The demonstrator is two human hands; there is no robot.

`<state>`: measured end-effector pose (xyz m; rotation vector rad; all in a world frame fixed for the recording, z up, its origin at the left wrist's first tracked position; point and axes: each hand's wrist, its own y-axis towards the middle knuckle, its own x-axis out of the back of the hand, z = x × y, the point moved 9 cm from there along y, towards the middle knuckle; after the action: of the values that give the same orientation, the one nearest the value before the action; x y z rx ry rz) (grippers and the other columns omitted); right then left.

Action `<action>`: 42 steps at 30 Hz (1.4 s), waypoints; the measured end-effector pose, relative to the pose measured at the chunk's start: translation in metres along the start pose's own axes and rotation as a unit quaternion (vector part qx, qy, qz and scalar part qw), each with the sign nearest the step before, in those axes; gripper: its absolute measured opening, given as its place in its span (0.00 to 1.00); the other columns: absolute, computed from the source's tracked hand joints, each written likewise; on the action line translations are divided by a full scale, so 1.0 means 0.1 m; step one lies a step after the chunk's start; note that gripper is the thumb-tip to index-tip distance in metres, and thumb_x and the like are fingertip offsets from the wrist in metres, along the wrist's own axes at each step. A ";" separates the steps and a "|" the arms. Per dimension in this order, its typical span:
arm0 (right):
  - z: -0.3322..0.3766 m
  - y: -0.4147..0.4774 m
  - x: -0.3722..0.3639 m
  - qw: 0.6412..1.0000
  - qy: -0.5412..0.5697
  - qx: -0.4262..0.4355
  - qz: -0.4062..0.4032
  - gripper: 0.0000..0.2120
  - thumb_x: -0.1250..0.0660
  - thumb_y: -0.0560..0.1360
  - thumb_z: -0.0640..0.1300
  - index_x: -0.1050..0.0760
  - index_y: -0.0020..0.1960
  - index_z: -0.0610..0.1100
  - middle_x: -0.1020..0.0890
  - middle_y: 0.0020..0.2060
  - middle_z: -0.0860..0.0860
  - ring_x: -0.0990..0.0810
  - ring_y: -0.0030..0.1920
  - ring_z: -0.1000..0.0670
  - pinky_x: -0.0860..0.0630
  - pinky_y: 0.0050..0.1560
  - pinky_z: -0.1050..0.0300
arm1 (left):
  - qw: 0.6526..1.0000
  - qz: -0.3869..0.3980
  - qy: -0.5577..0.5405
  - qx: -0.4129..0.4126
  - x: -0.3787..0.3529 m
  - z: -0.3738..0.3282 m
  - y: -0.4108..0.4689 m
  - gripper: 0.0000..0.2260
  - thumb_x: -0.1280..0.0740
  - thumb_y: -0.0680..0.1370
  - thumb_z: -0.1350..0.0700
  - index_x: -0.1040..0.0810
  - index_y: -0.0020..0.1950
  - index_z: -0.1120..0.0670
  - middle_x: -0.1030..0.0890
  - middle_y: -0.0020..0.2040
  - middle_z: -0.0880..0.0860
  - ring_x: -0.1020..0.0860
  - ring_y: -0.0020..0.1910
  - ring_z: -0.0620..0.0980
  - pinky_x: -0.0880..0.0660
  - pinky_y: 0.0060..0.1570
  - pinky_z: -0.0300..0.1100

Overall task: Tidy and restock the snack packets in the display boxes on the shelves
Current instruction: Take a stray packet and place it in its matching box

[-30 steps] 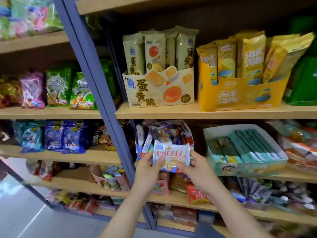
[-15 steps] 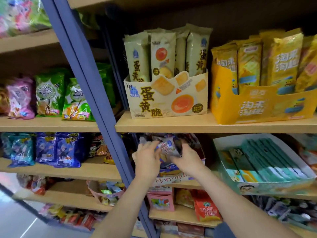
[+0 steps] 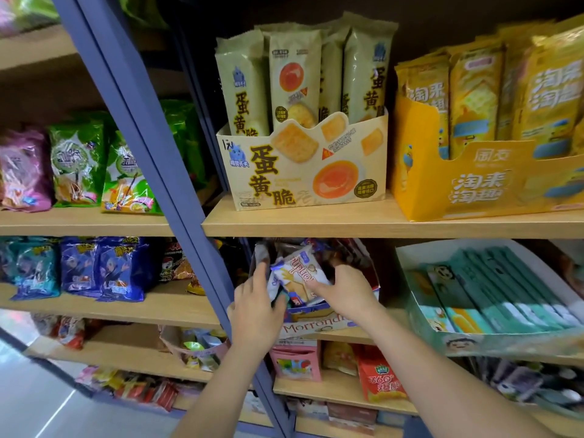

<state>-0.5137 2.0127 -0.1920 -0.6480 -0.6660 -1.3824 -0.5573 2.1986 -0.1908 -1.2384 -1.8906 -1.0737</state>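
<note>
A white snack packet point(image 3: 298, 273) with brown lettering lies tilted on top of other packets inside the white display box point(image 3: 313, 327) marked Morrondi, on the second shelf. My left hand point(image 3: 256, 306) reaches into the box's left side, its fingers around the packets there. My right hand point(image 3: 346, 290) grips the white packet's right end. The box's back part is dark and hidden under the shelf above.
A blue steel upright point(image 3: 151, 172) stands just left of the box. Above it sits a cream egg-yolk biscuit box point(image 3: 303, 172) and a yellow cracker box point(image 3: 486, 181). A teal-packet box point(image 3: 493, 298) stands to the right. Bagged snacks point(image 3: 79, 267) fill the left shelves.
Both hands carried the white packet from in front of the shelf up into the Morrondi box. The camera moved closer to the shelves.
</note>
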 end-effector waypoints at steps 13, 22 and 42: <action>-0.39 -0.40 0.41 0.973 0.139 -0.025 -0.184 0.14 0.31 0.77 0.50 0.23 0.59 0.45 0.23 0.51 0.49 0.25 0.49 0.51 0.28 0.43 0.58 | 0.991 0.081 0.013 -0.108 -0.01 -0.12 -0.40 0.17 0.32 0.78 0.54 0.27 0.67 0.46 0.23 0.46 0.46 0.25 0.44 0.46 0.24 0.43 0.43; -0.53 -0.44 0.42 0.962 0.178 -0.012 -0.207 0.12 0.34 0.79 0.45 0.22 0.62 0.45 0.18 0.53 0.47 0.20 0.51 0.49 0.27 0.40 0.61 | 0.969 -0.008 -0.063 -0.238 -0.15 -0.87 -0.96 0.09 0.40 0.76 0.52 0.21 0.45 0.51 0.24 0.37 0.49 0.24 0.34 0.50 0.27 0.28 0.40; 0.05 -0.58 0.03 0.956 -0.292 0.037 0.012 0.13 0.37 0.77 0.54 0.25 0.59 0.51 0.20 0.55 0.49 0.29 0.62 0.45 0.36 0.57 0.48 | 0.971 0.100 -0.054 -0.212 -0.09 -0.52 -0.77 0.17 0.36 0.76 0.41 0.22 0.63 0.42 0.27 0.48 0.43 0.36 0.49 0.44 0.36 0.48 0.30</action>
<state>-0.5718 2.0096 -0.1855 -1.0149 -1.1669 -1.1332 -0.6218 2.1317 -0.1957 -1.7150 -1.6151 -1.3660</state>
